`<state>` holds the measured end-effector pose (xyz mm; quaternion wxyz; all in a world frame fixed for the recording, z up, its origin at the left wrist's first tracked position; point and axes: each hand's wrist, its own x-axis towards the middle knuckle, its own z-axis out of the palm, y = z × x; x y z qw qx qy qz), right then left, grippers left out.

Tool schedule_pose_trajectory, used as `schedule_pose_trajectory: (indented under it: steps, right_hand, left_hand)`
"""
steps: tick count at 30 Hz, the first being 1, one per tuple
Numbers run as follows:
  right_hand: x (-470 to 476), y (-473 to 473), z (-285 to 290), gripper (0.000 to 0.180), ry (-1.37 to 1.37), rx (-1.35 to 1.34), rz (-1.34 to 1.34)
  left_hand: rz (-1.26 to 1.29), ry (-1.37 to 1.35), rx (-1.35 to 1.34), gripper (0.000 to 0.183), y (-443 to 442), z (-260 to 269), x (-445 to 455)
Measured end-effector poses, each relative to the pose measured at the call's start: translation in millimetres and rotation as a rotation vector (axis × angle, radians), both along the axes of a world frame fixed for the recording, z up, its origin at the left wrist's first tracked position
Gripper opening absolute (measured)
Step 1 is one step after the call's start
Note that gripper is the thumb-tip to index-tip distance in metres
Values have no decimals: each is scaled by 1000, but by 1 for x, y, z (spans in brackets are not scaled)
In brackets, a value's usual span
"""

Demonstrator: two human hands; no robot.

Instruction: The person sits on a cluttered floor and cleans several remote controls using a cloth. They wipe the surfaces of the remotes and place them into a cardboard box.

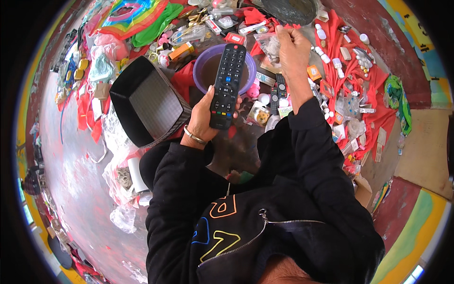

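My left hand point(209, 113) grips a black remote control point(227, 88), buttons facing up, its top end over a purple plastic basin point(198, 71). Murky brown water point(210, 67) stands in the basin. My right hand point(295, 48) is raised to the right of the basin, its fingers curled in a pinch. Right against those fingers is a clear plastic bag point(271, 46) with greyish contents; whether they pinch it or only overlap it in view, I cannot tell. Below it on the floor lie a black remote point(281, 85), a second black remote point(274, 100) and a white remote point(265, 78).
A black woven basket point(156, 106) lies tipped beside my left forearm. Small white bottles point(320, 32) and boxes are spread over red cloth point(372, 117) at right. A dark round pan point(291, 12) sits at the top. Plastic bags point(117, 131) and a rainbow-coloured sheet point(142, 23) lie left.
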<state>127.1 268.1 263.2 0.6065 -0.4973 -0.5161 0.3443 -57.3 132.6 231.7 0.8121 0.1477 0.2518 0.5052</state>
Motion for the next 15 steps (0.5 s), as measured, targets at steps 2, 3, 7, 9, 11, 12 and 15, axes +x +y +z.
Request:
schedule_pose_trajectory:
  steps: [2,3,7,9,11,12,15]
  right_hand:
    - [-14,-20,19,23,229,18,154]
    - [-24,-30,28,23,305,40,226]
    - [-67,-48,3,18,-377,302,249]
    - [-82,-60,-13,20,-758,369,195]
    - [-89,-71,-15,21,-818,373,289]
    - [-89,-74,-13,21,-782,331,364]
    - [-80,-81,-2,22,-698,221,622]
  left_hand:
    - [23,1,-32,44,1,-3,-1]
    - [41,10,-49,44,1,-4,-1]
    - [91,152,-89,39,3,-6,5]
    - [118,149,-149,35,4,-8,8]
    - [184,74,-192,30,4,-17,8]
    - [206,59,-183,31,3,-18,6]
    - [278,102,-153,34,3,-31,-5]
